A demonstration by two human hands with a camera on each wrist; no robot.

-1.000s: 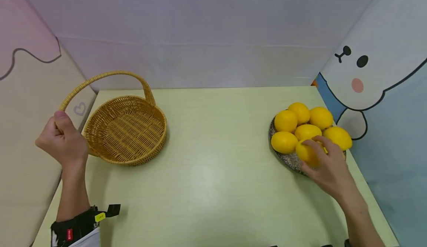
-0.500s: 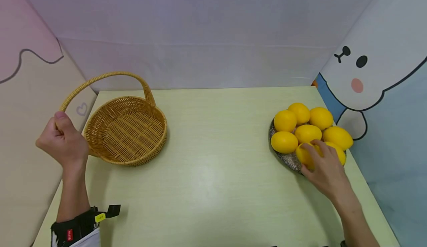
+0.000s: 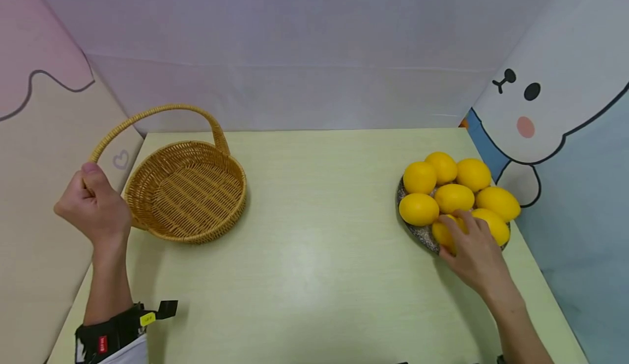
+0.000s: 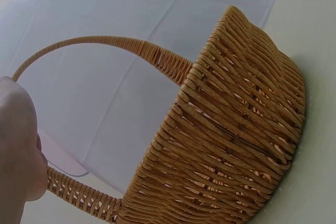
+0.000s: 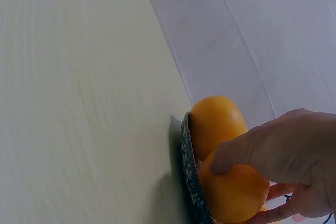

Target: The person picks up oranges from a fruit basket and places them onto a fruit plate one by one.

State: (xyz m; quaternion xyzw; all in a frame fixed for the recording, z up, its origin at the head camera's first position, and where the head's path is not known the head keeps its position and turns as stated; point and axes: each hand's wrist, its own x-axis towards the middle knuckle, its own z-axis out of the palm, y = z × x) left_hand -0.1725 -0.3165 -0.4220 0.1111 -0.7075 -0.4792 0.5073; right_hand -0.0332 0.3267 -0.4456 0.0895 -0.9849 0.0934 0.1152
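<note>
My left hand grips the tall arched handle of a round wicker basket at the table's left. Nothing lies inside the basket. In the left wrist view its woven side slants beside the hand. At the right, several yellow lemons crowd a dark speckled plate. My right hand holds the lemon at the plate's near edge, thumb on one side and fingers over the other. In the right wrist view the thumb presses on this lemon, which partly hides behind the hand.
A pale table spreads between basket and plate. Behind it stands a whitish cloth wall, and a printed panel rises close beside the plate on the right. A black strap circles the left wrist.
My right hand and the lemon in it have shifted slightly left and nearer me, so another lemon on the plate's right has come into view. The left hand and basket have stayed put.
</note>
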